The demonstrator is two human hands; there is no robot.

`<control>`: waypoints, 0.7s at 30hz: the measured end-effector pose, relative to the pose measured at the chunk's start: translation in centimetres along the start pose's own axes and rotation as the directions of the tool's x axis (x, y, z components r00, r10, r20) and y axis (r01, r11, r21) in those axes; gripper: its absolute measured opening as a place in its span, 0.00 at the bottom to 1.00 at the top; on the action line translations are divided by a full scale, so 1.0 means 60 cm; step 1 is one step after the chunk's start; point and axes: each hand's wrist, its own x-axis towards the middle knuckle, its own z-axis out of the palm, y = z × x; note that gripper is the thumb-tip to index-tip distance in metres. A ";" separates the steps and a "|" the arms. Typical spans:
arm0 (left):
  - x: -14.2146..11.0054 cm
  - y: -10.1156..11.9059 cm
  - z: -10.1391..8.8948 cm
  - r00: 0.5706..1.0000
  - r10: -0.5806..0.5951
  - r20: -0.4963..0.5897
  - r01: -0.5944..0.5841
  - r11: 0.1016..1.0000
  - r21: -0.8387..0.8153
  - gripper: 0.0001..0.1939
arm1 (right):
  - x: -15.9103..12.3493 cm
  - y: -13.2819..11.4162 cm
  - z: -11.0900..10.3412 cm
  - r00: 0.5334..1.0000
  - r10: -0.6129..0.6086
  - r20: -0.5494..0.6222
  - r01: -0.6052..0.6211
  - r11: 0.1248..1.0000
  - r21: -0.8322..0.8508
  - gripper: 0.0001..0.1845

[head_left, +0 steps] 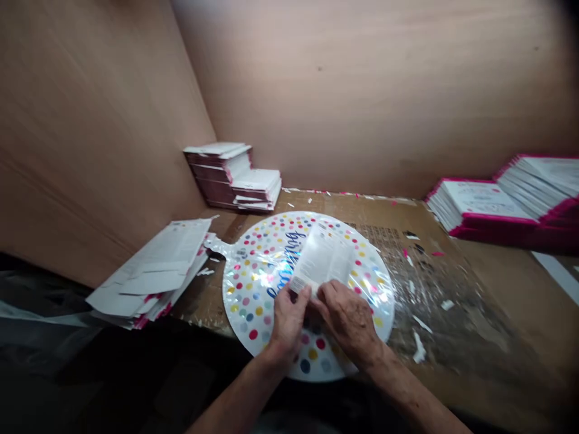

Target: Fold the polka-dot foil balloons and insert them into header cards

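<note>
A round foil balloon (253, 295) lies flat on the work surface, white with multicoloured dots and blue script, and its tail points left. A folded white printed sheet (323, 256) rests on top of it. My left hand (287, 322) pinches the sheet's lower left corner. My right hand (346, 319) is right beside it, with its fingers closed on the sheet's lower edge. Both hands hide the balloon's lower middle.
Behind the balloon, a stepped stack of white and maroon packets (233, 178) stands in the corner of the plywood walls. Loose white sheets (151, 271) lie to the left. Pink-edged stacks (502, 205) sit to the right. Clear film and paper scraps (434, 313) lie on the cardboard surface.
</note>
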 end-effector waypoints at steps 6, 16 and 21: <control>0.031 0.022 -0.035 0.998 0.029 -0.063 -0.021 0.992 0.127 0.23 | 0.057 -0.008 0.046 0.984 -0.142 -0.106 0.148 0.988 0.050 0.13; 0.123 0.085 -0.045 0.994 0.105 -0.005 -0.104 0.989 0.104 0.26 | 0.104 0.019 0.080 0.963 0.249 0.106 -0.250 0.672 0.697 0.17; 0.266 0.186 -0.064 0.969 0.107 -0.222 -0.094 0.993 0.071 0.16 | 0.054 0.026 0.098 0.945 0.096 0.311 -0.308 0.571 0.761 0.13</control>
